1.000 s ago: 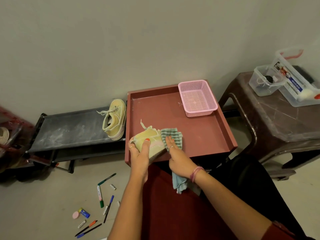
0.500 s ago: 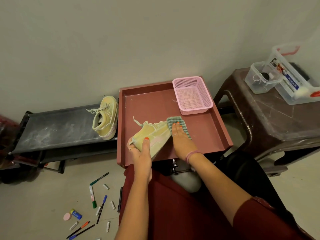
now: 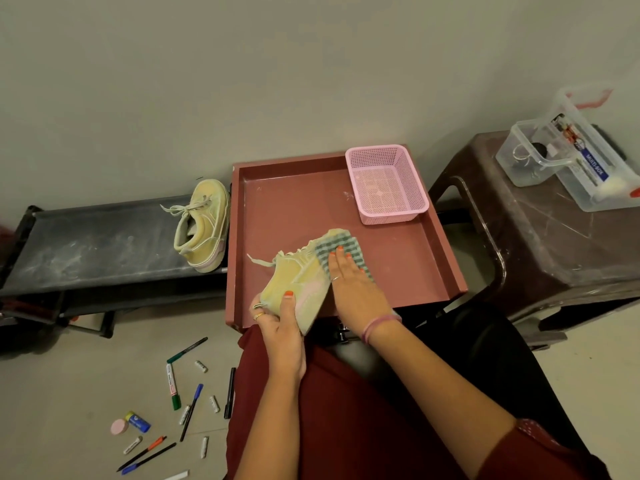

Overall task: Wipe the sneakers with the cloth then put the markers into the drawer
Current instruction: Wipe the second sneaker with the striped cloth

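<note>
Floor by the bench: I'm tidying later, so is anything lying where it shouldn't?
Yes. Markers, pens and loose caps lie scattered on the floor left of the person's lap, not in any drawer.

Cloth [image 3: 341,250] partly under right hand [image 3: 353,289]; marker [image 3: 176,476] cut off.

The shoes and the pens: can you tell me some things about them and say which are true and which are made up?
1. The left hand holds a yellow sneaker at its heel. True.
2. The right hand presses a checked cloth on that sneaker. True.
3. The other sneaker sits in the pink basket. False: it rests on the black rack, beside the red drawer.
4. The markers are already in the drawer. False: they lie scattered on the floor.
5. The pink basket stands in the drawer's far right corner. True.
</note>
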A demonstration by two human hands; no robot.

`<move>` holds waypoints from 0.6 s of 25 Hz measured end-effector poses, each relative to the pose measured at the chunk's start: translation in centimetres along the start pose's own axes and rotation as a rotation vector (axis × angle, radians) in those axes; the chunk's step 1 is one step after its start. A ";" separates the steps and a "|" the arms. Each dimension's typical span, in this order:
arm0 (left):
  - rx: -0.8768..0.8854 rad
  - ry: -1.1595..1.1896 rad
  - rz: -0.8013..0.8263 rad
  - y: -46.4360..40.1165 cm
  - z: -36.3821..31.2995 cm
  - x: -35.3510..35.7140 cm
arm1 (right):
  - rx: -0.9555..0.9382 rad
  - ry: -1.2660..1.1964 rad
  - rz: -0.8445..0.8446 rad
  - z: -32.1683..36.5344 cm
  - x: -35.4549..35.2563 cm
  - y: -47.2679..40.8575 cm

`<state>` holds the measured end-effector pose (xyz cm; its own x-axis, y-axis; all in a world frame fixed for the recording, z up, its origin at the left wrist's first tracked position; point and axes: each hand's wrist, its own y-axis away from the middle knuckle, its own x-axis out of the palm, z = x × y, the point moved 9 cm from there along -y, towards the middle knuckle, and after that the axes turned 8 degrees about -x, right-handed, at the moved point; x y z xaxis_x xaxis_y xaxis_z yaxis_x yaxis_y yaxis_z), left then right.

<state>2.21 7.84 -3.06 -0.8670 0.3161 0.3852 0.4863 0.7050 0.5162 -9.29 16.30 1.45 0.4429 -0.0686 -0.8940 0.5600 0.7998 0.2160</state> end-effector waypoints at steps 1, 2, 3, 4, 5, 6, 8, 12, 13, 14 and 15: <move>0.002 -0.006 0.008 0.1 0.1 0.1 | 0.011 0.054 -0.010 -0.7 -0.2 -0.8; 0.005 -0.013 0.011 0.1 0.1 0.1 | 0.024 0.079 -0.009 -1.3 -0.4 -1.6; 0.006 -0.019 0.013 0.1 0.1 0.2 | 0.040 0.084 -0.001 -1.7 -0.7 -2.3; 0.005 -0.026 0.014 0.1 0.2 0.1 | 0.058 0.077 0.012 -2.0 -0.8 -2.7; 0.006 -0.031 0.009 0.0 0.3 0.0 | 0.072 0.068 0.024 -2.1 -0.8 -2.8; 0.014 -0.042 -0.003 -0.1 0.3 -0.3 | 0.083 0.049 0.037 -1.9 -0.6 -2.6; 0.039 -0.064 -0.028 -0.1 0.3 -0.8 | 0.070 -0.015 0.081 -0.7 0.2 -1.0; 0.068 -0.091 -0.028 -0.1 0.3 -1.0 | -0.052 -0.262 0.130 3.4 0.7 3.7; 0.070 -0.095 -0.021 -0.1 0.3 -0.9 | -0.076 -0.291 0.108 4.0 0.4 4.5; 0.074 -0.106 -0.016 -0.3 0.4 -1.0 | -0.099 -0.289 0.082 4.4 0.6 4.9; 0.079 -0.124 -0.011 -0.4 0.4 -0.9 | -0.116 -0.258 0.055 4.6 0.8 5.1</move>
<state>2.78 7.50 -3.94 -0.8815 0.3805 0.2797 0.4707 0.7552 0.4561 -2.89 17.54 3.68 0.6426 -0.1608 -0.7492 0.4529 0.8683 0.2022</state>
